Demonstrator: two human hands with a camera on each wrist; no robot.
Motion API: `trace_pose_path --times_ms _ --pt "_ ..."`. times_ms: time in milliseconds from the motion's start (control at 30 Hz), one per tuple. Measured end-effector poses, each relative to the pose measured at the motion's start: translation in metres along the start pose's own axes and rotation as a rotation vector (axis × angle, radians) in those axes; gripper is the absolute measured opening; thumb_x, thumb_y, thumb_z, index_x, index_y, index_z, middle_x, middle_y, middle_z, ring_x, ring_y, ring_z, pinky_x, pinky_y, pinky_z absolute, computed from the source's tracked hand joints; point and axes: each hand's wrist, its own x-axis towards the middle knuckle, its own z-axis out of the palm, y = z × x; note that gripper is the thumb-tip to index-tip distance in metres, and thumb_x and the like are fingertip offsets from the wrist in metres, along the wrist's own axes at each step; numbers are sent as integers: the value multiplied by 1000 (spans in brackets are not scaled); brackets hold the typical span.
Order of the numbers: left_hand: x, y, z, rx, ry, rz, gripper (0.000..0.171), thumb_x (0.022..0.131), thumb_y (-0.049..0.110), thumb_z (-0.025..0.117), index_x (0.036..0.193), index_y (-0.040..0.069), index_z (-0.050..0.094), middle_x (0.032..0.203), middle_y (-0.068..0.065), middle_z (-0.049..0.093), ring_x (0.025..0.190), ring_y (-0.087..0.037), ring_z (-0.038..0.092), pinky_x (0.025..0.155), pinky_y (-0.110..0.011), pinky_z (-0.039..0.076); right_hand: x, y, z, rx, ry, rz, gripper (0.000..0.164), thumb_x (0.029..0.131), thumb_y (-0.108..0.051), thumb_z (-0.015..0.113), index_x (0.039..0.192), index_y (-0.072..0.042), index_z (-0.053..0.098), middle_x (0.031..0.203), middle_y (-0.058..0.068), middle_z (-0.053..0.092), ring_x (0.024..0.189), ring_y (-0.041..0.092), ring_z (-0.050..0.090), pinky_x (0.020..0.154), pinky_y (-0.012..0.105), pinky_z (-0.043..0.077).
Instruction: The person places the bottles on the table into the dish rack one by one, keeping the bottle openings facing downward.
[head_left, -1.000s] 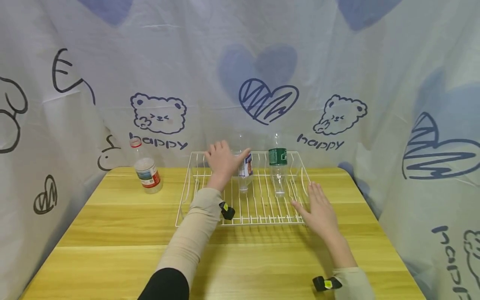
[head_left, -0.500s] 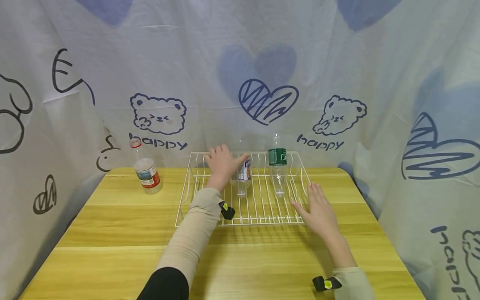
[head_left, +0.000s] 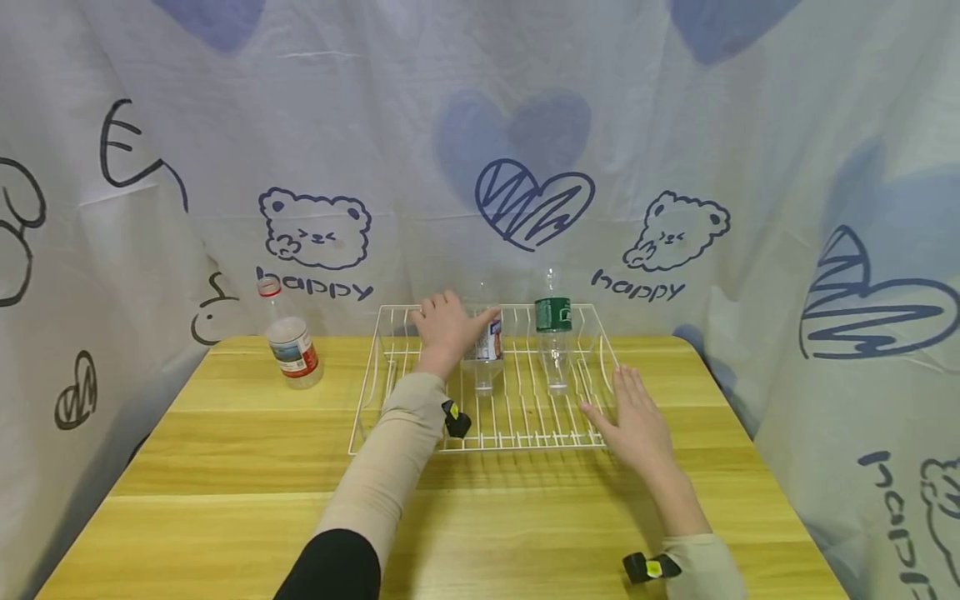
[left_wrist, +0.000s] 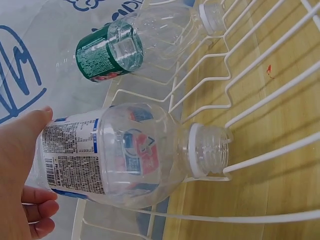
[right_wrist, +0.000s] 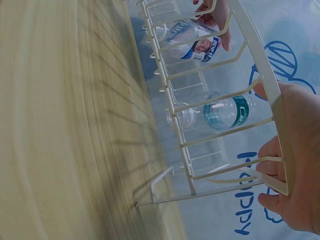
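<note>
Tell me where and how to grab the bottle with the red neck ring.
Probably best around the labelled body of the red-ringed plastic bottle, coming from the left: it stands on its base on the wooden table, its body is broader than its neck, and the white wire dish rack is to its right.

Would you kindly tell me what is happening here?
A person's left hand holds a clear plastic bottle with a blue and white label neck-down in a white wire rack; the right hand grips the rack's side. A green-labelled clear plastic bottle sits neck-down inside. Beside the rack stands an upright clear plastic bottle with a red and blue label.
</note>
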Motion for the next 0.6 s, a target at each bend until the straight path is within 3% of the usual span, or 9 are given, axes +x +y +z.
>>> trace_pose_path --times_ms 600 --pt "-2 1 0 -3 -24 -16 97 78 85 42 127 2 48 126 -20 54 121 -39 45 104 -60 31 0 1 0 5 -1 -3 93 96 -62 40 153 4 9 162 21 4 151 39 4 122 50 10"
